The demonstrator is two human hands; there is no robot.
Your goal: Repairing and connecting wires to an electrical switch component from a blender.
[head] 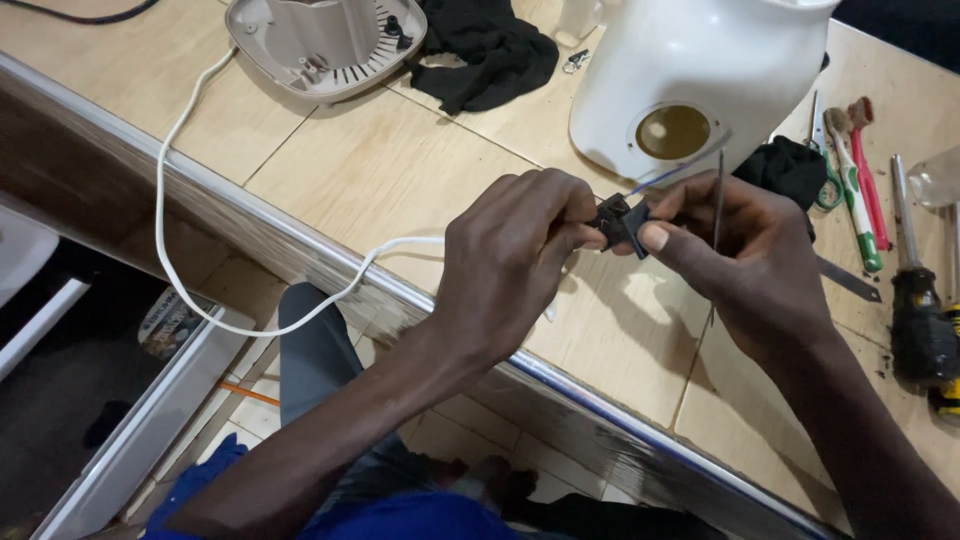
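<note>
My left hand (512, 262) and my right hand (752, 260) meet over a tiled countertop, both pinching a small black plastic part (618, 221) with thin wires running from it. A thin metal rod (718, 190) stands upright along my right fingers. A white power cord (200, 290) loops from under my left hand down over the counter edge and back up. Just behind the hands stands a white appliance housing (680, 70) with a round hole (673, 131) facing me.
A grey-white appliance base (325, 40) lies upturned at the back left beside a black cloth (490, 50). Scissors (825, 170), a red-handled tool (868, 170), a green-handled tool (856, 200) and a black screwdriver (915, 300) lie at the right. The counter's metal edge (560, 375) runs diagonally.
</note>
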